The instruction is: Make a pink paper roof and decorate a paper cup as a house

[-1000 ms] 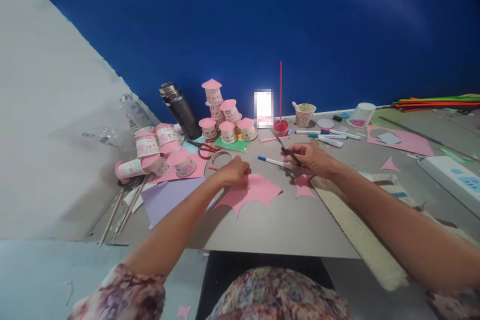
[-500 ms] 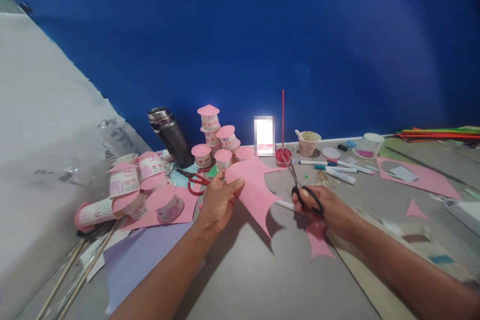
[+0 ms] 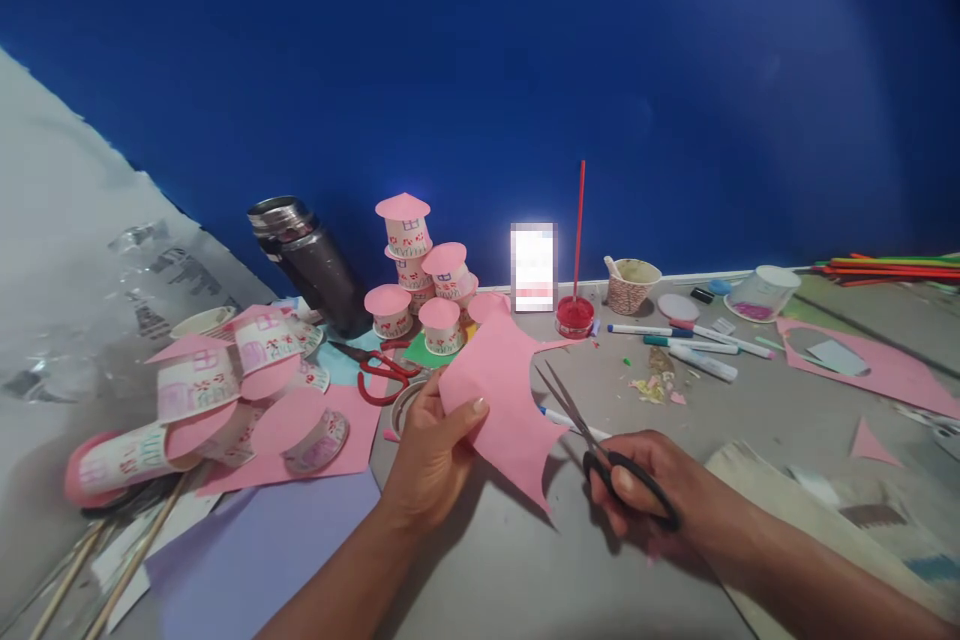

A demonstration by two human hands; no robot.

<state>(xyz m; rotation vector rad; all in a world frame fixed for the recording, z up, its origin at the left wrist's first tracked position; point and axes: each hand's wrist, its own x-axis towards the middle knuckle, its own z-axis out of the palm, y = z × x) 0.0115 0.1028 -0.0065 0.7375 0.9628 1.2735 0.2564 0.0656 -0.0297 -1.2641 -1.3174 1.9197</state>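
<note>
- Both of your hands are apart from each other, each closed on something over the table.
- Your left hand pinches the pink paper, thumb flat on top and fingers mostly hidden beneath; this grip likely leaves the scalloped edge free toward the right hand.
- Your right hand is wrapped around the handles of the black-handled scissors, whose blades stand slightly parted beside that edge; whether a tip touches the paper, you cannot tell from here.
- Left of your forearm lies a purple sheet, with red-handled scissors beyond it.
- Markers lie loosely at the right, perhaps set aside within reach.
- Farther back, pink-roofed cups are stacked upright, probably to save room, beside a tilted dark flask.
- Behind everything rises the blue wall.
</note>
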